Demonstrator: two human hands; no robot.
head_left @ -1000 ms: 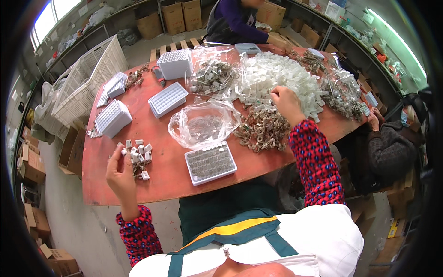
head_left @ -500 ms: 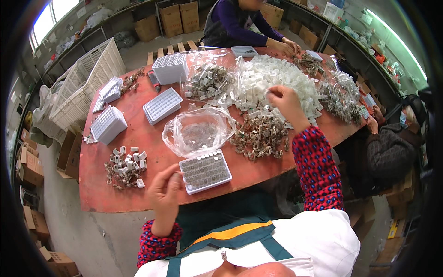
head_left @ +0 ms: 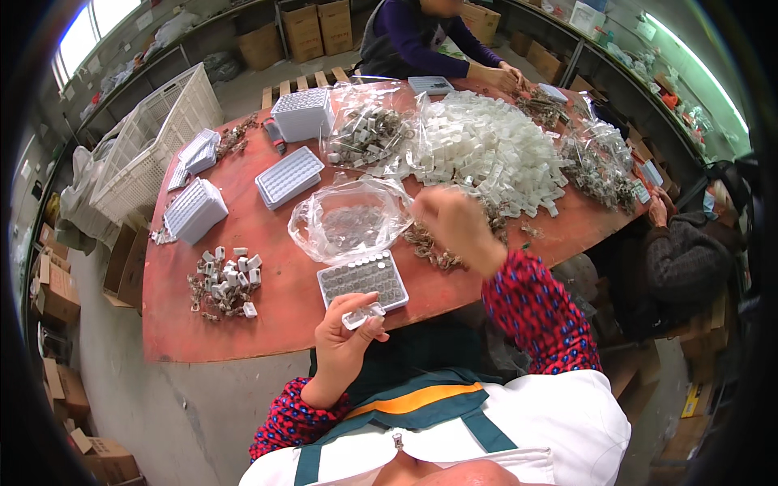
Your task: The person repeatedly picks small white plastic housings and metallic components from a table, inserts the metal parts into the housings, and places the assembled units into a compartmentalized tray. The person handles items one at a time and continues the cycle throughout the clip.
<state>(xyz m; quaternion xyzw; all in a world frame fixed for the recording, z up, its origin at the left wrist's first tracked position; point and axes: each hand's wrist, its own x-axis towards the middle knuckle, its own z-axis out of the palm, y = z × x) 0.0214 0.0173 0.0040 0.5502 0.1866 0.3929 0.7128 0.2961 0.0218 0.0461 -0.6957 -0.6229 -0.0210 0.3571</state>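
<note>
My left hand [head_left: 340,344] is closed in front of the near tray, pinching a small translucent white plastic housing [head_left: 362,316] between thumb and fingers. My right hand [head_left: 458,223], smeared by motion, passes over a pile of small metal clips [head_left: 433,249]; whether its fingers hold anything does not show. Between and beyond my hands lies a white tray [head_left: 397,305] filled with rows of small round pieces. An open clear plastic bag [head_left: 301,235] holding more round pieces touches its far side. Beyond my right hand spreads a big heap of white plastic housings [head_left: 486,146].
White pieces with metal clips [head_left: 227,279] lie in a small pile at left. Stacked white trays [head_left: 196,212], a tray pair [head_left: 288,176] and a taller stack [head_left: 301,115] stand on the red table [head_left: 284,312]. One person [head_left: 413,40] works opposite, another [head_left: 689,251] at right.
My right hand has come down and left from the white housings to the metal clips. My left hand has moved right from the tray's edge and now holds a housing.
</note>
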